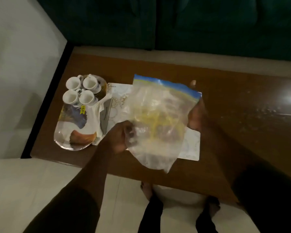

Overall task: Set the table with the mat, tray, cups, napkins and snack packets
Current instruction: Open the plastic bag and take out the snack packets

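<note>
A clear zip bag (158, 121) with a blue-yellow seal strip hangs over the table, with yellowish packets dimly visible inside. My left hand (119, 138) grips its lower left side and my right hand (196, 115) holds its right edge. Under it lies a white patterned mat (191, 143), mostly hidden. A printed oblong tray (65, 132) sits at the table's left end, carrying several white cups (72, 96) at its far end. White napkins (97, 111) and a grey flat item (106, 115) lie between tray and mat.
The brown wooden table (233, 101) has bare surface to the right. A dark green sofa (175, 22) stands behind it. Pale floor tiles (15, 81) spread to the left and front, where my bare feet (147, 190) stand by the table's near edge.
</note>
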### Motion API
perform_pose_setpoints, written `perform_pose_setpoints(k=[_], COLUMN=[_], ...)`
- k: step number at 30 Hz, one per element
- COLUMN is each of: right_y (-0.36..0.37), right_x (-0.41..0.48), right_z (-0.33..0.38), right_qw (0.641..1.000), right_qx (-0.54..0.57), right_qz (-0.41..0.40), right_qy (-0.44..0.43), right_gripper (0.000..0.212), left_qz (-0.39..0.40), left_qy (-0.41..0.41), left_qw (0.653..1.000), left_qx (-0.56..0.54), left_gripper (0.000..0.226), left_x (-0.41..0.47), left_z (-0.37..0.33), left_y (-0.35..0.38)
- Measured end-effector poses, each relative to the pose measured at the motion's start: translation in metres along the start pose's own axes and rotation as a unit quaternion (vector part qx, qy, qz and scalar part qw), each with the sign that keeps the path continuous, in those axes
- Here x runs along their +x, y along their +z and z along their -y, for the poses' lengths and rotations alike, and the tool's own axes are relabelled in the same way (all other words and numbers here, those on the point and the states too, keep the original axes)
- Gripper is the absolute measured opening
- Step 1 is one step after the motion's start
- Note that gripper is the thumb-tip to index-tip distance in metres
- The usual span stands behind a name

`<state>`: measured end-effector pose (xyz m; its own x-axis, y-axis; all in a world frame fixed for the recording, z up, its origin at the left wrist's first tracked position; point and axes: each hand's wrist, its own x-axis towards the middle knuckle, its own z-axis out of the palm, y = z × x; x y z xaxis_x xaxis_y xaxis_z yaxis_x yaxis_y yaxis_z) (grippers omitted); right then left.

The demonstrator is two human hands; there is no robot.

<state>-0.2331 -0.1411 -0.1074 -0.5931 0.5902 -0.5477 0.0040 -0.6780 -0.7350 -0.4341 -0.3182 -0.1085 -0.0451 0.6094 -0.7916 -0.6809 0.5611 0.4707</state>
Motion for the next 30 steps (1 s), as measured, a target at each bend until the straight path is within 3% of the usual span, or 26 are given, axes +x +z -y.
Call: perform_pose_setpoints(k=[2,3,6,10,13,15,17,19,22,24,26,28,30], right_y=[-0.023,-0.035,-0.058,-0.098,-0.138,-0.154,-0.161,-0.162,-0.180,-0.191,-0.197,-0.192,-0.182], right_x=[-0.022,-0.031,-0.054,-0.081,-0.113,-0.124,-0.128,-0.131,-0.137,-0.142,-0.145,-0.148,-0.147], right_z=[0.014,0.020,0.026,0.022,0.024,0.019,0.008,0.003,-0.003,0.001,0.003,0.000,-0.009], right_qw=[0.986,0.981,0.994,0.998,0.998,0.997,0.971,0.954,0.912,0.903,0.912,0.929,0.935], right_qx=[0.128,0.139,0.017,-0.026,0.040,-0.060,-0.149,-0.045,0.081,0.062,0.025,-0.039,-0.115], right_qz=[0.086,0.118,0.095,0.036,0.049,-0.032,-0.166,-0.284,-0.386,-0.409,-0.400,-0.360,-0.326], right_qy=[0.065,0.064,0.047,-0.033,-0.016,-0.027,-0.081,-0.088,-0.115,-0.114,-0.086,-0.070,-0.073], right_gripper=[0.092,0.099,0.103,0.055,0.055,0.061,0.030,0.023,0.036,0.036,0.033,0.026,0.020], left_qz=[-0.020,-0.046,-0.052,-0.016,0.015,0.058,0.098,0.066,-0.048,-0.059,0.032,0.118,0.080], left_qy=[0.025,0.038,0.050,0.080,0.069,0.054,0.041,0.050,0.091,0.083,0.003,-0.055,-0.016], left_qw=[0.999,0.996,0.987,0.982,0.972,0.967,0.962,0.964,0.969,0.974,0.987,0.977,0.970], left_qx=[0.033,0.070,0.141,0.170,0.226,0.242,0.250,0.253,0.226,0.201,0.159,0.169,0.227], left_gripper=[0.026,0.027,0.029,0.014,0.010,0.006,0.015,0.029,0.027,0.013,0.027,0.039,0.024], left_x=[0.012,0.017,0.034,0.052,0.060,0.061,0.062,0.065,0.078,0.085,0.091,0.090,0.092], left_z=[-0.002,0.000,0.014,0.037,0.054,0.068,0.080,0.087,0.087,0.084,0.080,0.090,0.108], left_y=[0.029,0.042,0.081,0.128,0.154,0.168,0.186,0.207,0.245,0.264,0.283,0.306,0.334])
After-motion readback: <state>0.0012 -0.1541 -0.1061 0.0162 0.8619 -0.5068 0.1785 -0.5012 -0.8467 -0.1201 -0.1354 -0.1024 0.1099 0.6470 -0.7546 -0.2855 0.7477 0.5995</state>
